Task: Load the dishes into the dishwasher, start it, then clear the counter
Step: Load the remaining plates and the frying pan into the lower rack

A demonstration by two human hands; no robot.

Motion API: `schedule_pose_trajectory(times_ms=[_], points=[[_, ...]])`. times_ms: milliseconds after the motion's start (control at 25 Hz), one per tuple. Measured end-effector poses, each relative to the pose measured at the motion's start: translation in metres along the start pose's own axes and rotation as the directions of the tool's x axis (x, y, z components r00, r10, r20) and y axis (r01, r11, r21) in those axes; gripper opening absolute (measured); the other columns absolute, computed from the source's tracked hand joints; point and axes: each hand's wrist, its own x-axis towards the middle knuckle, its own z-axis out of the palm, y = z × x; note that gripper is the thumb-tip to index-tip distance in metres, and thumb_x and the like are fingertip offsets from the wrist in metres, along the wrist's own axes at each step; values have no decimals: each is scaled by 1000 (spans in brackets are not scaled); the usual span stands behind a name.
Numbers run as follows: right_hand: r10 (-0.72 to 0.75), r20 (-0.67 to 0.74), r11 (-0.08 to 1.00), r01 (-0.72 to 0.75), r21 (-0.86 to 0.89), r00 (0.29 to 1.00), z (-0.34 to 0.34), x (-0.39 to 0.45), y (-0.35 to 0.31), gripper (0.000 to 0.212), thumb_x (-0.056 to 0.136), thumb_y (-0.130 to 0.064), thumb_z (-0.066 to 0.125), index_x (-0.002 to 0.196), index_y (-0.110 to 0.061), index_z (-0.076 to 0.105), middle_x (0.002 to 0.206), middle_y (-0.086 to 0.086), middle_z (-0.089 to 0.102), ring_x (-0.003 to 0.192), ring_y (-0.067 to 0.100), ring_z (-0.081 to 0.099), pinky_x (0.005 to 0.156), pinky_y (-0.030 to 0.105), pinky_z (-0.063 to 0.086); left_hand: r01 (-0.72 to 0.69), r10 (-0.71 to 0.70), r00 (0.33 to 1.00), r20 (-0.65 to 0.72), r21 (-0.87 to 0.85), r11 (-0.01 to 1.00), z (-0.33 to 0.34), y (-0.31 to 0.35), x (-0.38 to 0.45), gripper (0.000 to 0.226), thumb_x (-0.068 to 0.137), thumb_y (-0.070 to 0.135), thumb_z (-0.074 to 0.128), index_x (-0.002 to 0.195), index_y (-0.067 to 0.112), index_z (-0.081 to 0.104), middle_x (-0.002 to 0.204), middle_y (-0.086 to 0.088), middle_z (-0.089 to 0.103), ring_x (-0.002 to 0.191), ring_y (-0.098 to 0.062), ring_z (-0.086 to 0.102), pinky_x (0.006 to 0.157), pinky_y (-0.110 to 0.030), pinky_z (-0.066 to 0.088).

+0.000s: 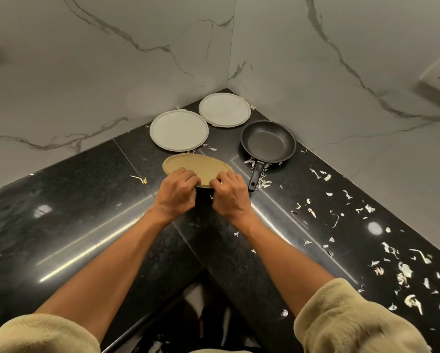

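A tan oval plate (197, 166) lies on the black corner counter (86, 200). My left hand (178, 193) grips its near edge on the left, fingers curled over the rim. My right hand (231, 193) grips the same near edge on the right. Behind it sit two round white plates, one at the left (178, 130) and one nearer the corner (224, 109). A black frying pan (267, 141) stands to the right, its handle (255, 175) pointing toward me, close to my right hand.
White peel scraps (402, 271) litter the right arm of the counter and lie around the pan handle. A single yellowish scrap (139, 179) lies left of the oval plate. Marble walls (111, 59) close the corner behind the dishes.
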Motion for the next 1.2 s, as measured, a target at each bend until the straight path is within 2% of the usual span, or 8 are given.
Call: schedule_pose_trajectory(times_ms=[240,480,800,1080,1200], points=[[-44,-215,994,64,88,976,-29,-12,-9,19,72,3,53,73,-8,68,74,8,61,72,28,54,59,38,44,-17,14,983,-184,-13,1000,-34,25,-25,17,74,-7,67,85,4,72,86,-9,68,76,-27,61,67,-38,53],[-99,-326,988,131,78,940,-71,-72,-17,19,68,10,71,76,-7,72,75,8,62,78,25,57,60,32,49,-47,33,966,-255,-50,998,-54,84,-69,16,79,-3,70,92,4,76,90,-9,69,81,-26,63,70,-40,56],[-46,-393,990,96,107,918,-124,-197,-51,25,69,13,74,84,-8,75,81,7,65,83,26,57,63,34,51,-15,-31,951,-307,-148,989,-82,180,-165,16,82,-1,76,97,3,77,95,-7,71,86,-23,64,74,-36,56],[31,-419,995,11,96,908,-154,-310,-102,26,73,13,70,88,-7,77,83,6,67,81,26,59,62,37,52,-107,39,952,-302,-211,972,-100,231,-255,15,82,0,76,97,3,77,95,-7,71,86,-22,65,75,-38,57],[91,-420,995,-61,85,903,-160,-355,-125,27,71,13,74,89,-8,78,83,5,67,81,26,60,70,34,53,-162,77,951,-298,-272,949,-103,244,-285,17,81,-2,76,96,4,78,94,-6,71,85,-23,67,73,-39,57]])
